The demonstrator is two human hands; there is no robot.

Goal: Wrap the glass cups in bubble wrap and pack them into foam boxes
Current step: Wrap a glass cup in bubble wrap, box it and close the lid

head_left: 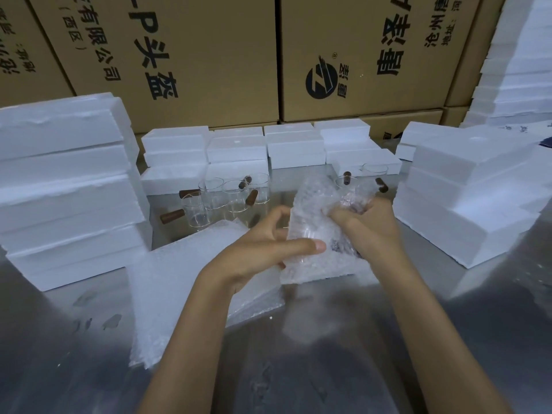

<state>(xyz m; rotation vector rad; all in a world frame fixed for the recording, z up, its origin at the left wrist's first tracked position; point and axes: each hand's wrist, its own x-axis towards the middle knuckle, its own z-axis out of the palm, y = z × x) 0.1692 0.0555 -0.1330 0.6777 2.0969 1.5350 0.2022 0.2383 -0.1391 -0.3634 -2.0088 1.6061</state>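
Note:
A glass cup lies inside a sheet of bubble wrap [310, 210], held above the metal table at centre. My left hand [263, 249] grips the lower left side of the bundle, thumb across its front. My right hand [364, 222] pinches the wrap's right side against the cup's dark handle. Several bare glass cups with brown wooden handles [227, 198] stand behind the bundle to the left, and more cups [373, 171] stand behind it to the right. A stack of bubble wrap sheets [179, 282] lies on the table under my left forearm.
White foam boxes are stacked high at the left [68, 186] and at the right [466, 192], with a lower row [268, 147] along the back. Brown cardboard cartons [343, 55] form a wall behind. The steel table [298, 369] stretches toward me.

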